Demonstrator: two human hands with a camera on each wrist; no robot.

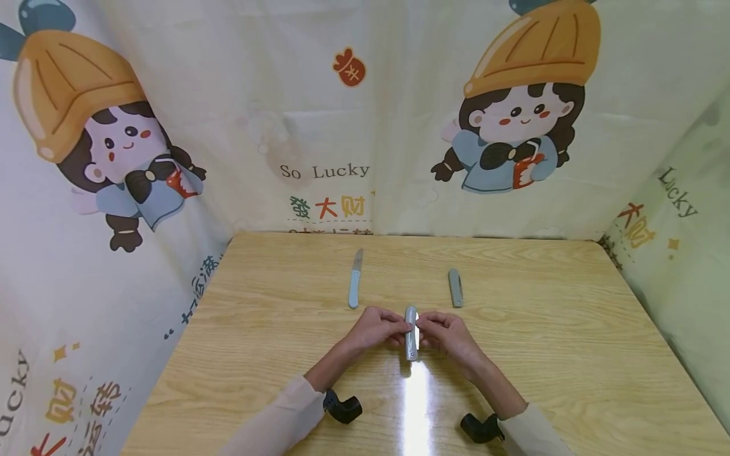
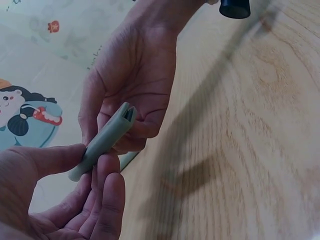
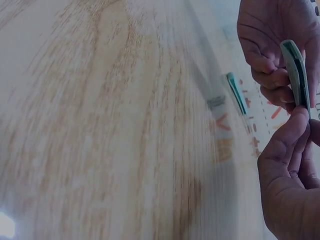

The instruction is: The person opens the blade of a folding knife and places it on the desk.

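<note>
Over the middle of the table, both hands are on a pale grey-green folding knife [image 1: 410, 342]. My left hand [image 1: 373, 328] pinches its handle between thumb and fingers. From the other side, my right hand [image 1: 453, 339] pinches at the slotted edge, where a bright sliver, apparently the blade, shows beside the handle. In the left wrist view the knife [image 2: 107, 137] is tilted, with the slot visible at its upper end. The right wrist view shows the long dark slot of the knife [image 3: 296, 65]; the right fingertips are partly hidden behind it.
A knife with a light blue handle [image 1: 354, 288] lies unfolded farther back, its blade pointing away. To its right lies a folded grey-green knife [image 1: 455, 288]. The wooden table [image 1: 542, 304] meets a printed cloth [image 1: 410, 126] at the back and sides. Glare marks the front of the table.
</note>
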